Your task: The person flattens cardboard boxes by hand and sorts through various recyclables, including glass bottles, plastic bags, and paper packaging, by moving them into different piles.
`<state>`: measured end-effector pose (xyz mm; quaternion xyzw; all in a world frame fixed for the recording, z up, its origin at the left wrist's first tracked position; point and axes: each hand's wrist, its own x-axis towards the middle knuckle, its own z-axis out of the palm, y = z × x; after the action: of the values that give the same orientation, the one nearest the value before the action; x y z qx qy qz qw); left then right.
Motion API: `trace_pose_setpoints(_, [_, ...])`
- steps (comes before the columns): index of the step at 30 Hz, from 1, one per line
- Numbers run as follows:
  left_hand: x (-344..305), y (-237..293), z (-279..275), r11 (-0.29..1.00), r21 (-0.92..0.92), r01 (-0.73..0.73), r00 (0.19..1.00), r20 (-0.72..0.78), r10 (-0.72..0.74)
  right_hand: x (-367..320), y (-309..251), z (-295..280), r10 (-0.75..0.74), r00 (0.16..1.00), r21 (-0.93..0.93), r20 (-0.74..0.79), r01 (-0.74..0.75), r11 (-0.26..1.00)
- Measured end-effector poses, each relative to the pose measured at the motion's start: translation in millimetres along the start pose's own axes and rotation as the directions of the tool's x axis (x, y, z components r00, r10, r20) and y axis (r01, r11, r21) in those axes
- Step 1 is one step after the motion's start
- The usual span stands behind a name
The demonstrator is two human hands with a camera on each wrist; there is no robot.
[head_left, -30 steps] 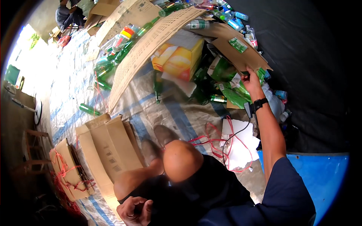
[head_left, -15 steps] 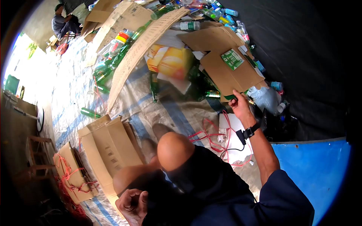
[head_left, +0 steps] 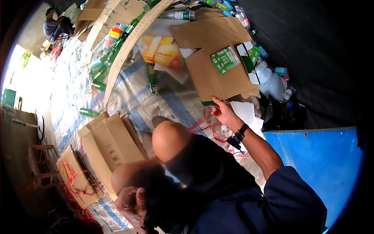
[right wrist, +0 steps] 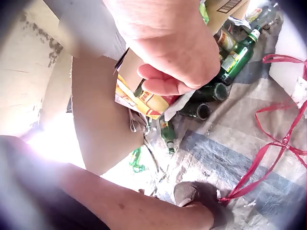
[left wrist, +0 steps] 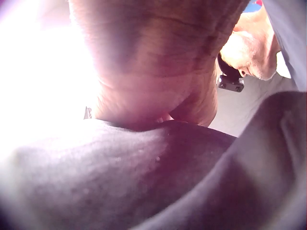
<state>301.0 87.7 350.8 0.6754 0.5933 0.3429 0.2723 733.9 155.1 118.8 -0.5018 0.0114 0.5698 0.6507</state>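
Note:
In the head view the right hand (head_left: 226, 114) pinches the lower edge of a flat brown cardboard piece (head_left: 212, 74) bearing a green printed patch (head_left: 225, 59). The right wrist view shows this hand (right wrist: 168, 52) from the wrist side, its fingers curled, with green bottles (right wrist: 236, 60) behind. The left hand (head_left: 131, 204) lies by the left knee with loosely curled fingers and holds nothing. Seen from the left wrist, that hand (left wrist: 148, 62) is close to dark cloth (left wrist: 120, 177); its fingertips are hidden.
A curved cardboard sheet (head_left: 130, 45) rises beside a yellow printed box (head_left: 159, 50). Flattened cardboard (head_left: 113, 150) lies left of the legs, near a tied bundle (head_left: 80, 179). Red string (head_left: 206, 125), a blue panel (head_left: 311, 163) and plastic bags (head_left: 271, 84) are at the right. Another person (head_left: 56, 25) sits far left.
The right hand has drawn the cardboard piece down and left, closer to the knees, and more of its face shows. The left hand has barely moved.

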Motion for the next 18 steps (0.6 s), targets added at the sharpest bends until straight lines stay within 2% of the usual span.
trace_pose_setpoints(1, [0, 2, 1, 1.000, 0.002, 0.001, 1.000, 0.004, -0.001, 0, 1, 0, 0.015, 0.999, 0.007, 0.038, -0.015, 1.000])
trace_pose_setpoints(8, [0, -4, 1, 1.000, -0.004, 0.019, 1.000, -0.003, -0.019, -4, -5, -8, 0.105, 0.994, -0.063, 0.043, -0.102, 0.993])
trace_pose_setpoints(10, [0, -4, 2, 1.000, -0.006, 0.023, 1.000, -0.005, -0.023, -15, -17, -12, 0.201, 0.978, -0.248, 0.061, -0.180, 0.952])
trace_pose_setpoints(14, [2, 2, 4, 0.999, -0.017, 0.031, 1.000, -0.006, -0.031, -35, -40, -21, 0.217, 0.976, -0.384, 0.002, -0.200, 0.901])
trace_pose_setpoints(16, [4, 10, 5, 0.999, -0.029, 0.046, 0.999, -0.005, -0.046, -32, -53, -32, -0.046, 0.995, -0.568, 0.092, 0.090, 0.818])
trace_pose_setpoints(18, [6, 21, 4, 0.988, 0.001, 0.153, 0.988, 0.004, -0.153, -26, -72, -35, -0.167, 0.985, -0.538, 0.038, 0.161, 0.828])
